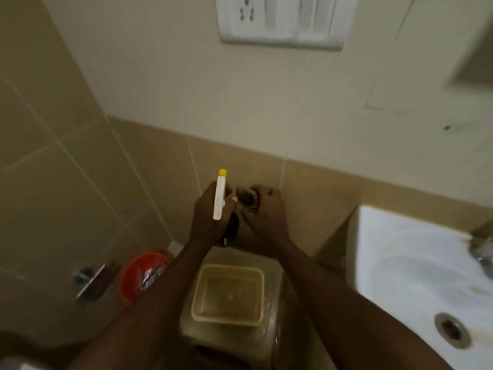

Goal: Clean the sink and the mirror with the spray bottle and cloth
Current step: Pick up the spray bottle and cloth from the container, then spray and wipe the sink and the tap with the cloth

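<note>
**Two hands up, sink waiting off to the right**

Two hands are raised together over the corner, and only the head view covers it. The left hand [210,209] is wrapped round the spray bottle [220,194], fingers pressed closed on its neck, white head on top and yellow nozzle tip pointing away toward the tiled wall [149,166]. The bottle's dark body hangs down below the fist. Just beside it, the right hand [262,209] is bunched shut around something small and dark with a touch of red; it may be the cloth, but it is too blurred to call.

Now the relation that matters: the sink [416,263] lies to the right of both hands and lower, with its drain [452,329] near the bottom edge and the tap [482,247] at the frame's right side. The right hand is the nearer one to the basin. The nozzle's long axis runs at the wall, not the bowl, so my read is the bottle must swing right before any spraying lands there. A grey slanted edge at top right may be the mirror; hard to say.

Below the hands sits a square tub [228,295], with a red bucket [142,276] to its left. Above, a switch plate [282,20]. No label or writing is readable anywhere.
</note>
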